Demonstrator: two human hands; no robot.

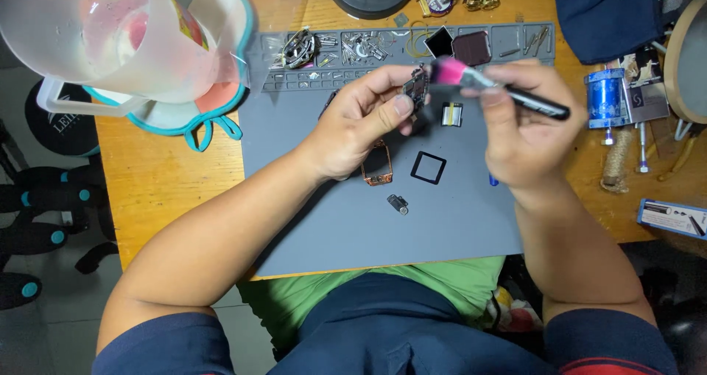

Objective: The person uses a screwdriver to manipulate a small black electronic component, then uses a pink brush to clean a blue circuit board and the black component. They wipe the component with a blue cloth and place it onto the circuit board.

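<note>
Left hand (359, 125) pinches a small dark part (416, 88); right hand (519, 125) grips a pink-tipped brush (486, 84) near a blue box (672, 217).

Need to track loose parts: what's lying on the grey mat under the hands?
On the grey mat: a square black frame, a small metal piece, and a copper-coloured frame partly covered by the left hand.

Open mat in front, clutter behind and to the sides

The near half of the grey mat (442, 228) lies bare; a black square frame (428, 167), copper frame (378, 170) and small metal part (398, 204) sit mid-mat, the parts tray (383, 51) blocks the back, and a plastic jug (110, 33) blocks the left.
</note>
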